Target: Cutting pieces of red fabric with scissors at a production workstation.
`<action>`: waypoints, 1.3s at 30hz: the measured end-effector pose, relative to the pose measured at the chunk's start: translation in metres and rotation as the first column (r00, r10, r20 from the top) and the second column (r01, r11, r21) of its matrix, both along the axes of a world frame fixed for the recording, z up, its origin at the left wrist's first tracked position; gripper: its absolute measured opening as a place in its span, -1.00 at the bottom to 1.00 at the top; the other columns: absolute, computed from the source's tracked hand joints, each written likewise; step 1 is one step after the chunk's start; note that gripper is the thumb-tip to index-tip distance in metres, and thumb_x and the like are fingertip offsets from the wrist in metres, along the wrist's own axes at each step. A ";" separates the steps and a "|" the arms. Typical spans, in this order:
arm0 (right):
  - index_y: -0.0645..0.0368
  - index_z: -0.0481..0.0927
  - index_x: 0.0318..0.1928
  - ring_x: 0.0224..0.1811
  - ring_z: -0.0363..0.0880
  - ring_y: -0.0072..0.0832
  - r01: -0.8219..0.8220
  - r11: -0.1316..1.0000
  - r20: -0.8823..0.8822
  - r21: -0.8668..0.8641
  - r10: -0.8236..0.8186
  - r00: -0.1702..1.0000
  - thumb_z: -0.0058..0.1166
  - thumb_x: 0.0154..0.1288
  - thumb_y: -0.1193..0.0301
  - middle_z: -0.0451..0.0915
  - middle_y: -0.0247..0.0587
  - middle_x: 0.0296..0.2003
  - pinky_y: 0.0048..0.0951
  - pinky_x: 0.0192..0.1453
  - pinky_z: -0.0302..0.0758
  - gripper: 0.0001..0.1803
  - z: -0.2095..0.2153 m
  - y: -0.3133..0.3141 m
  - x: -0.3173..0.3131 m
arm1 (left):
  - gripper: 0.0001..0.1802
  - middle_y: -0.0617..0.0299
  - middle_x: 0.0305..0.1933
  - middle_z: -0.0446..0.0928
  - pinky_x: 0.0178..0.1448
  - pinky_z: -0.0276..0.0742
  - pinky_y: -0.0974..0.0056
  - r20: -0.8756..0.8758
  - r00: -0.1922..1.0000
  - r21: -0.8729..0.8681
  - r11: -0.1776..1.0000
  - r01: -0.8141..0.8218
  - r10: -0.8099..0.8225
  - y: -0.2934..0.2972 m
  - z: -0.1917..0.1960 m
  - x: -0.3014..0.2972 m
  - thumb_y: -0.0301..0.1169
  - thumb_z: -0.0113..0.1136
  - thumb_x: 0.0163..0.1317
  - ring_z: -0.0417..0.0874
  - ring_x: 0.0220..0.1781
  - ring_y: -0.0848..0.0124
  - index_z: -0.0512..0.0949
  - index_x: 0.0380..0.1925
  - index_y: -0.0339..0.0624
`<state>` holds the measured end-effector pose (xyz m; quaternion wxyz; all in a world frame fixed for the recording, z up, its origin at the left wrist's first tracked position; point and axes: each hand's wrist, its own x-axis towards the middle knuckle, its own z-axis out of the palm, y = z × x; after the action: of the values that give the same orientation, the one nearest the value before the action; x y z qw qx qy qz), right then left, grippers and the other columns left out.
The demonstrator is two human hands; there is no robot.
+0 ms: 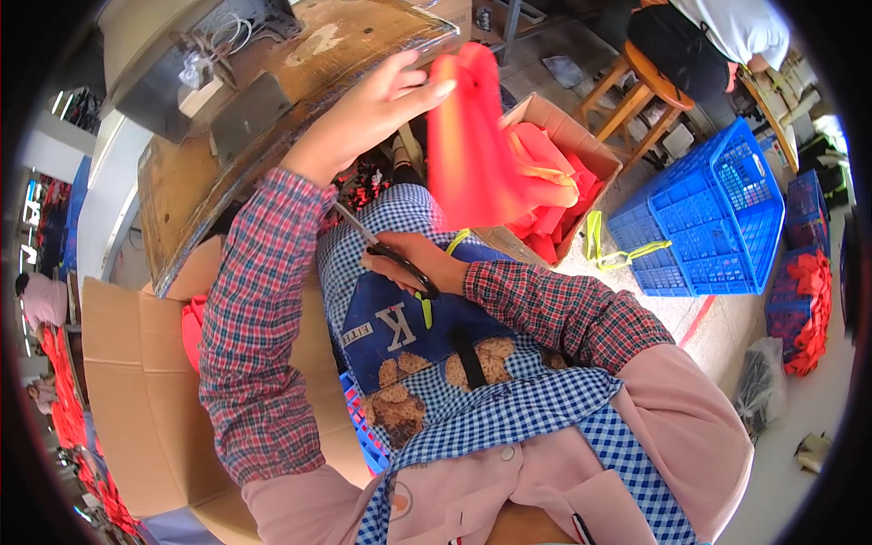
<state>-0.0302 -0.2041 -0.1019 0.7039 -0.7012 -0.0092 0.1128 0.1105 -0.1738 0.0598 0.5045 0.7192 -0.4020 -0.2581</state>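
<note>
Head view: nearest the camera, a blue checked apron (509, 409) with a bear patch is seen over the lap, flanked by plaid sleeves. On the lap, the right hand (422, 259) is closed around the black handles of a pair of scissors (381, 247); the blades are seen to point up and to the left, the long axis running diagonally from the handles at the lap toward the worn wooden table (272, 118). Whether the blades are parted cannot be told.

Farther out, the left hand (363, 113) is raised, and a red fabric piece (468, 136) is pinched between thumb and fingers at its upper edge. The piece hangs roughly vertically, long axis top to bottom, in front of a cardboard box (581, 150) filled with similar red pieces.

Risk, as judged: the blade tips lie close to the left forearm, so a careless lift could nick the sleeve. The light pinch could let the fabric slip away.

Beyond, blue plastic crates (718, 218) stand on the floor, and a wooden stool (640, 95) is occupied by another person.
</note>
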 end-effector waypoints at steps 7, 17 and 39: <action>0.13 0.52 -0.04 -0.68 0.37 -0.72 0.059 0.989 -0.167 0.136 -0.036 0.985 0.06 0.43 0.28 0.42 -0.48 -0.57 -0.63 -0.64 0.31 -0.77 0.006 -0.002 -0.001 | -0.59 0.11 0.03 0.61 0.15 0.53 0.33 -0.033 0.999 0.052 0.999 0.005 -0.004 0.131 0.039 -0.020 -0.28 0.08 0.43 0.64 0.05 0.39 0.47 0.18 -0.27; 0.20 0.51 -0.04 -0.71 0.31 -0.74 0.042 0.999 -0.115 0.009 -0.040 0.993 0.07 0.43 0.30 0.38 -0.48 -0.63 -0.63 -0.65 0.27 -0.75 0.008 -0.005 -0.001 | -0.44 0.06 0.11 0.58 0.19 0.46 0.18 0.018 0.423 0.502 0.358 -0.788 0.906 0.458 -0.113 -0.013 -0.20 0.29 0.22 0.57 0.16 0.30 0.47 0.15 -0.30; 0.23 0.50 -0.01 -0.68 0.32 -0.75 0.024 1.000 -0.133 0.017 -0.022 0.991 0.06 0.44 0.31 0.39 -0.50 -0.58 -0.66 -0.64 0.31 -0.73 0.012 0.011 -0.001 | -0.55 0.24 0.00 0.59 -0.26 0.58 0.39 -0.180 0.177 0.253 0.219 -0.942 0.968 0.541 -0.098 -0.025 -0.22 0.20 0.32 0.66 -0.19 0.45 0.46 0.13 -0.22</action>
<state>-0.0307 -0.1935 -0.0901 0.7108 -0.6855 0.0449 0.1511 0.0853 0.3667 -0.0377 0.5783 0.7834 0.2276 -0.0088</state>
